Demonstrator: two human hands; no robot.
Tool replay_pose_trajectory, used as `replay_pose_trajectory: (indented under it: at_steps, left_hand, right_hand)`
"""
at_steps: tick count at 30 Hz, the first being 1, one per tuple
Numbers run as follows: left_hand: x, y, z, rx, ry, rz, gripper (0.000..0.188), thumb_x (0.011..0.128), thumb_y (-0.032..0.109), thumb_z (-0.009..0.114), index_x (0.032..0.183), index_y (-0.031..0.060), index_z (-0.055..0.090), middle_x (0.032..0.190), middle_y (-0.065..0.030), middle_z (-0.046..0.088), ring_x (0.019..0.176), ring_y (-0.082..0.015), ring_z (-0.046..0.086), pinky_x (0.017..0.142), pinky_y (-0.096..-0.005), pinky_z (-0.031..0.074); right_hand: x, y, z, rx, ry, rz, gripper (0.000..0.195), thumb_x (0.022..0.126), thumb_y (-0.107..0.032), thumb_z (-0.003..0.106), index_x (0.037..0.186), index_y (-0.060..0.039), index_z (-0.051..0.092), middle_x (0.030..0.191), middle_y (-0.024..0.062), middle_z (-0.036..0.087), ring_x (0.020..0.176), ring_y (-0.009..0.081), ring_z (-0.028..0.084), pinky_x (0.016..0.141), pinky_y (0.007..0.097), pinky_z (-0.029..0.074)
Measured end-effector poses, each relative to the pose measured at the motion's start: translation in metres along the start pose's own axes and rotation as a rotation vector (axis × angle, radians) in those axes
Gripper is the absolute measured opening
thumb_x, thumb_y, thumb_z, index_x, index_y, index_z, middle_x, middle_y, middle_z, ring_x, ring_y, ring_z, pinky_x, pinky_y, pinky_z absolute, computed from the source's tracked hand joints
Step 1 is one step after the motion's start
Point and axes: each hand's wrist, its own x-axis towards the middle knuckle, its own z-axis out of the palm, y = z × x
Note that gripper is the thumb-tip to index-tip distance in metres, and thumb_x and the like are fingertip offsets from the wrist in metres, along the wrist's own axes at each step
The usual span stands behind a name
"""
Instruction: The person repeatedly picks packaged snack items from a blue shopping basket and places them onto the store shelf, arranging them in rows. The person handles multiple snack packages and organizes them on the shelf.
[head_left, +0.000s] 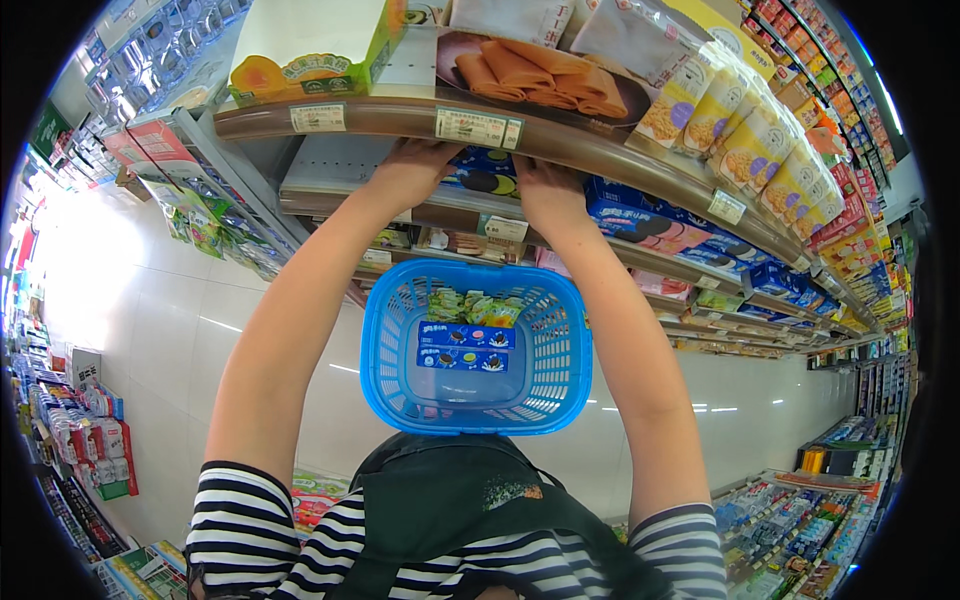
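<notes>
Both my hands reach into a shelf level under the brown edge of the shelf above. Between them lies a blue box of sandwich cookies (484, 180). My left hand (415, 174) is at its left side and my right hand (549, 191) at its right side; the shelf edge hides most of my fingers, so their grip does not show. Below my arms, against my body, is a blue plastic basket (476, 429). Two slim blue cookie boxes (465, 335) lie inside it, one beside the other, with several green and yellow snack packets (474, 307) behind them.
The brown shelf edge (375, 118) with price tags runs just above my hands. More cookie boxes (645, 221) fill the level to the right. Above stand an open display carton (300, 60) and yellow snack packs (750, 135). Bagged goods (202, 217) hang at the left shelf end.
</notes>
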Motion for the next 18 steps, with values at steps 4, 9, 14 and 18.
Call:
replay_pose_trajectory:
  at_steps: [4,9,14,18]
  left_hand:
    - [-0.033,0.038,-0.013,-0.059,0.184,0.097,0.045,0.084,0.013,0.069,0.128,0.0109,0.059,0.122,-0.0142,0.060,0.115,-0.0345,0.056,0.096,-0.0466,0.046]
    - [-0.138,0.085,0.034,-0.244,-0.388,-0.020,0.037,0.083,0.011,0.068,0.119,0.0063,0.059,0.110,-0.0167,0.061,0.104,-0.0343,0.060,0.088,-0.0452,0.050]
    - [-0.230,0.090,0.162,-0.745,-0.245,-1.516,0.054,0.076,0.009,0.071,0.127,0.0011,0.053,0.124,-0.0264,0.060,0.113,-0.0387,0.061,0.091,-0.0427,0.052]
    - [-0.265,0.080,0.183,-0.400,-1.374,-0.365,0.044,0.077,0.003,0.067,0.120,-0.0018,0.061,0.124,-0.0293,0.059,0.115,-0.0399,0.060,0.092,-0.0417,0.051]
  right_hand:
    - [-0.025,-0.023,-0.049,0.234,0.120,-0.074,0.050,0.080,-0.016,0.073,0.126,-0.0080,0.058,0.117,0.0135,0.061,0.103,0.0333,0.061,0.086,0.0444,0.051]
    - [-0.138,-0.056,-0.013,0.389,-0.156,-0.145,0.022,0.082,-0.015,0.068,0.103,-0.0066,0.067,0.088,0.0090,0.063,0.081,0.0272,0.063,0.071,0.0395,0.052]
    - [-0.261,-0.056,0.100,0.649,-1.190,0.815,0.036,0.082,-0.017,0.072,0.112,-0.0005,0.062,0.114,0.0174,0.062,0.107,0.0344,0.061,0.084,0.0475,0.056]
    - [-0.303,-0.073,0.135,1.075,-1.311,1.511,0.047,0.081,-0.012,0.072,0.124,0.0018,0.057,0.130,0.0205,0.054,0.121,0.0352,0.053,0.084,0.0587,0.054]
